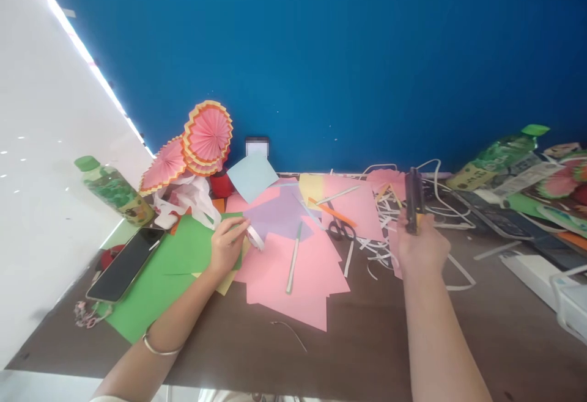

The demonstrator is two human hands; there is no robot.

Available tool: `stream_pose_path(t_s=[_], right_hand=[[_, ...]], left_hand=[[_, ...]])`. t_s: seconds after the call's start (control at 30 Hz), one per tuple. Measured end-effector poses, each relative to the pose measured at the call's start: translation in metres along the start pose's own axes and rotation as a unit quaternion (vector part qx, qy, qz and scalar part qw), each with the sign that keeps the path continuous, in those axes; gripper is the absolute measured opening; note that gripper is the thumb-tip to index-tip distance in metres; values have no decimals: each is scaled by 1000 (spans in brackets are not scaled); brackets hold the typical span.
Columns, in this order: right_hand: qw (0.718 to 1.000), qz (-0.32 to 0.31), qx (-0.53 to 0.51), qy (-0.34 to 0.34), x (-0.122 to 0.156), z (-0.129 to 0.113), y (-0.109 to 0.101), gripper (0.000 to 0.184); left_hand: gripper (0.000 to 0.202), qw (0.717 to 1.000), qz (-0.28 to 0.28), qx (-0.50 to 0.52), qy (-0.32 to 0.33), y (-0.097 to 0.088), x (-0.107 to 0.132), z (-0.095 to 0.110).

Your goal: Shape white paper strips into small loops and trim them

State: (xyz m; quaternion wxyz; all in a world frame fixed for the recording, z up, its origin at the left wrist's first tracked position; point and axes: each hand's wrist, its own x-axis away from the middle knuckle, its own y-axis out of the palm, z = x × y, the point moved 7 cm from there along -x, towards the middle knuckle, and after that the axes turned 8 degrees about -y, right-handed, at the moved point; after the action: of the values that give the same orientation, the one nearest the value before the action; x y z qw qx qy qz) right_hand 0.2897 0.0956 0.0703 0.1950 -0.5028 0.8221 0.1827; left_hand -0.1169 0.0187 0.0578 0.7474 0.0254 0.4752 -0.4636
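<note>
My left hand is closed in a pinch on a roll of white tape above the green paper and pink paper sheets. My right hand is wrapped round a black glue gun that points away from me, its white cord trailing behind. Black-handled scissors lie between my hands among white paper strips. A thin stick lies on the pink sheets.
Pink folded paper fans stand at the back left by a white bag. A green bottle and a black phone lie at left. Another green bottle, packets and a white box crowd the right. A blue wall stands behind.
</note>
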Motion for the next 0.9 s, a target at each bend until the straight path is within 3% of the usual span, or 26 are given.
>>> stream_pose_path(t_s=[0.1, 0.17, 0.3, 0.43, 0.53, 0.9], right_hand=[[989, 1, -103, 108, 10, 4, 18, 26], [984, -66, -107, 128, 25, -7, 45, 27], [982, -170, 76, 39, 67, -41, 93, 25], [925, -345, 156, -39, 117, -55, 132, 28], [895, -407, 163, -81, 140, -59, 142, 23], [876, -427, 172, -144, 153, -71, 148, 21]], left_hand=[[24, 1000, -4, -13, 0, 2, -1, -4], [25, 1000, -5, -19, -1, 2, -2, -7], [26, 1000, -4, -26, 6, -1, -3, -10], [26, 999, 21, -29, 19, -9, -6, -7], [28, 997, 46, -33, 46, -15, -8, -2], [20, 997, 56, -21, 41, -17, -9, -9]])
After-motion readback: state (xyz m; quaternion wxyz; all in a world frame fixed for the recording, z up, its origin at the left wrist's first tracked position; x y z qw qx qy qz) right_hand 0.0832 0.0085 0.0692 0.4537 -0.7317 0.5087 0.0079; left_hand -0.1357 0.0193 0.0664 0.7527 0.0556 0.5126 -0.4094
